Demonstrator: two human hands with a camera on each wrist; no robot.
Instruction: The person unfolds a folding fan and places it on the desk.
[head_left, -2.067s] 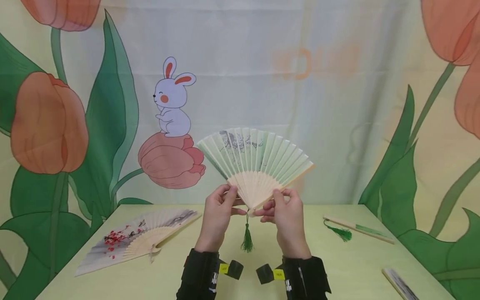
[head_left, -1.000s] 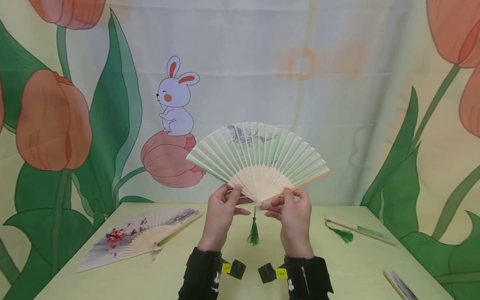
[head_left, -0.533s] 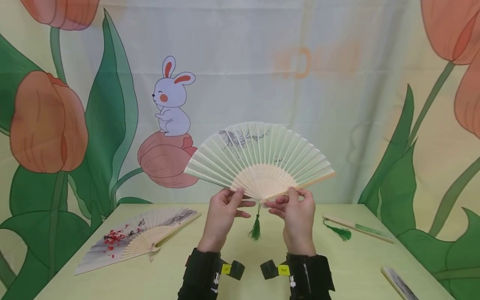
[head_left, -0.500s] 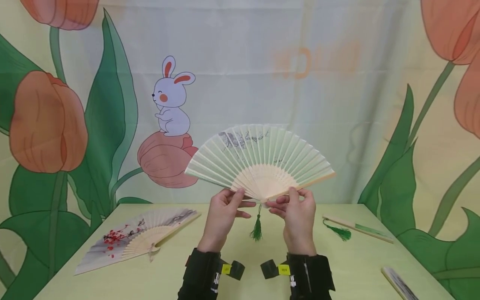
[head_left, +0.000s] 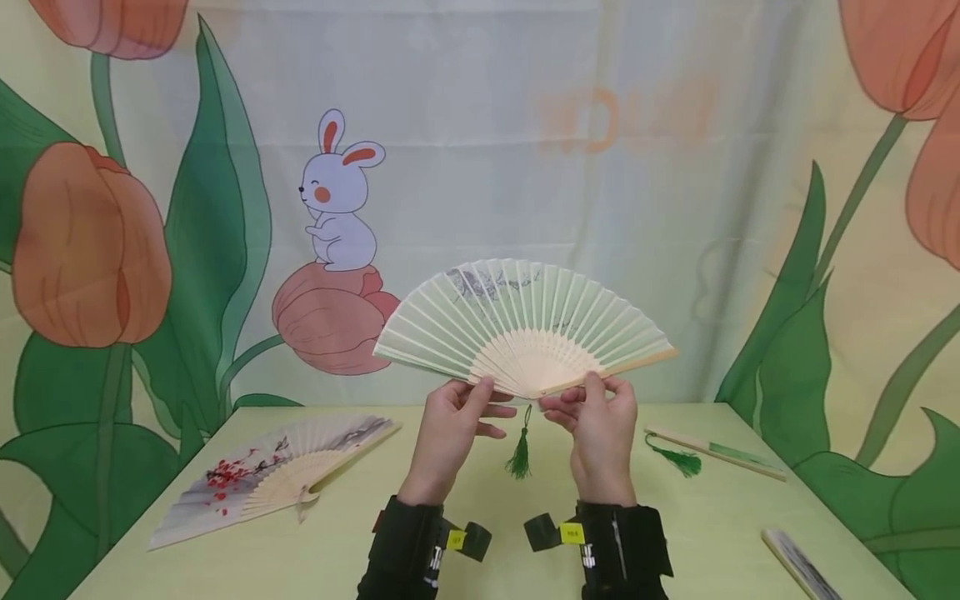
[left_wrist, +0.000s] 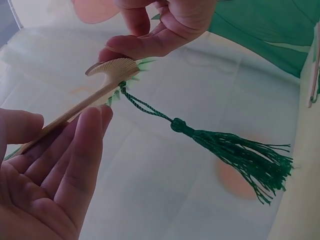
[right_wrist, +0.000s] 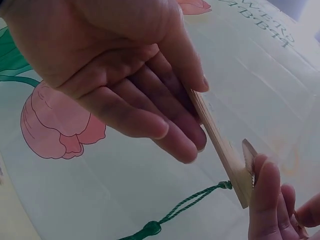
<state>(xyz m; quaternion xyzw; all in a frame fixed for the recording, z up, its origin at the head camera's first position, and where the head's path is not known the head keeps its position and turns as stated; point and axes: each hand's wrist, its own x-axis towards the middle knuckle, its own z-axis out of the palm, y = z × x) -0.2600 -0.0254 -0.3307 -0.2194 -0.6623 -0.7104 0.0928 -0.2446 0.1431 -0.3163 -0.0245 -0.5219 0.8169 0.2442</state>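
Note:
A pale green folding fan (head_left: 525, 317) with a dark floral print is spread wide above the table, facing me. My left hand (head_left: 450, 425) pinches its left outer rib between thumb and fingers. On the other side my right hand (head_left: 606, 425) pinches the right outer rib the same way. From the fan's pivot hangs a dark green tassel (head_left: 519, 454) between the two hands. In the left wrist view the tassel (left_wrist: 235, 155) dangles on a twisted cord, with the rib (left_wrist: 70, 112) between left thumb and fingers. The right wrist view shows the right thumb on the other rib (right_wrist: 215, 135).
A spread grey-white fan (head_left: 277, 479) with red blossoms lies on the table's left. At the right lie a folded fan (head_left: 735, 457) with a green tassel and another folded fan (head_left: 798, 562) near the front. A printed cloth (head_left: 480, 125) hangs behind the table.
Over the frames the green fan has spread from partly unfolded to wide, as the hands moved slightly apart. In the last half second the fan tilts, its upper edge sinking a little.

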